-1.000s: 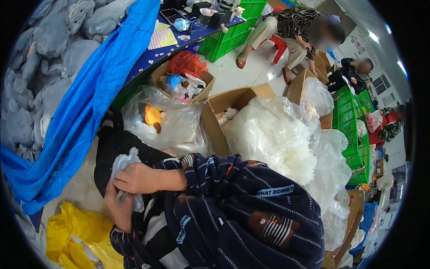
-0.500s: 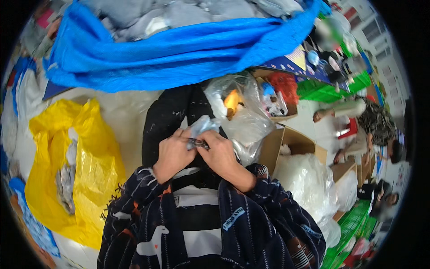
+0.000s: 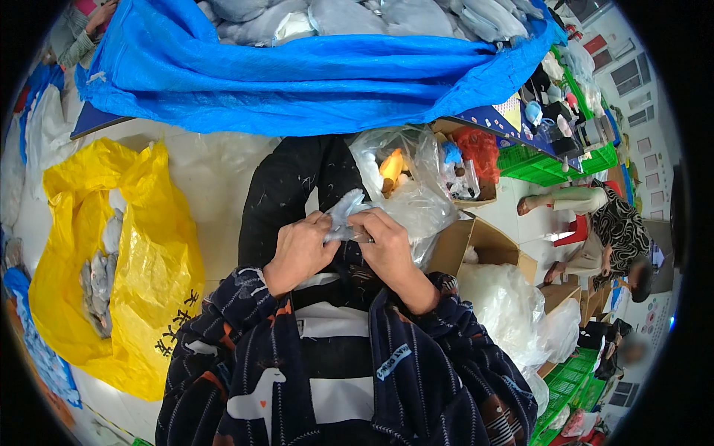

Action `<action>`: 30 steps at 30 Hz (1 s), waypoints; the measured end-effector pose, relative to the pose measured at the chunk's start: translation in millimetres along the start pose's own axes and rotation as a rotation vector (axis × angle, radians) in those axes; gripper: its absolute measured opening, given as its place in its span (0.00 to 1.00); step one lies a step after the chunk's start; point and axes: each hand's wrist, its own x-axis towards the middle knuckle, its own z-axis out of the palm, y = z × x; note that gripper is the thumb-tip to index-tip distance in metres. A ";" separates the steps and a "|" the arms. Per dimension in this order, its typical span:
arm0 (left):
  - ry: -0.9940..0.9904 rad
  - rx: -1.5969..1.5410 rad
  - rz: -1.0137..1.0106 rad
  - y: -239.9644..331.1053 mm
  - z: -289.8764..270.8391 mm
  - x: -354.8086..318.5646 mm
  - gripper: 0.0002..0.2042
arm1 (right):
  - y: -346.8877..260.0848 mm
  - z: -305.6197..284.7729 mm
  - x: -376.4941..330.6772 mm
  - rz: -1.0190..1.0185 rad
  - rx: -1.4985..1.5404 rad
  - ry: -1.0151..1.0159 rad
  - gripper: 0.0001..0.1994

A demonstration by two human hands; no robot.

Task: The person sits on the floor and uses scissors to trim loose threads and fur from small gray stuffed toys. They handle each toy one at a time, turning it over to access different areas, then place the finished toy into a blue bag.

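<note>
Over my lap I hold a small light-grey plush piece (image 3: 345, 212) between both hands. My left hand (image 3: 301, 249) is closed on its left side, fingers bent and thumb pressing from below. My right hand (image 3: 385, 241) pinches its right side. A bit of a dark, thin metal tool (image 3: 367, 239) shows at the right fingers; most of it is hidden, so its kind is unclear. Beyond my knees lies a blue woven sack (image 3: 297, 85) heaped with grey plush pieces (image 3: 346, 16). At my left stands an open yellow sack (image 3: 160, 297) with similar grey pieces (image 3: 100, 286) inside.
On my right are a clear plastic bag (image 3: 416, 204) with an orange-yellow toy (image 3: 391, 169), an open cardboard box (image 3: 476, 241) and white plastic bags (image 3: 498, 297). Green crates (image 3: 532, 163) stand farther right. Another person (image 3: 617, 223) sits there on a red stool.
The dark metal tool, plainly seen between my hands earlier, is now mostly covered. My right hand has moved slightly right, and the plush piece is stretched between my hands. My view has shifted slightly.
</note>
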 end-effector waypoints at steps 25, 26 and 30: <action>-0.055 0.057 0.075 4.3 20.5 -5.5 0.19 | 8.8 -3.5 -23.1 -0.060 -0.262 -0.202 0.12; -0.097 0.053 0.059 2.3 23.9 -6.1 0.17 | 13.5 -4.3 -26.5 -0.057 -0.274 -0.200 0.13; -0.181 0.086 0.009 -0.2 32.2 2.9 0.12 | 24.3 -0.7 -28.8 0.008 -0.279 -0.057 0.14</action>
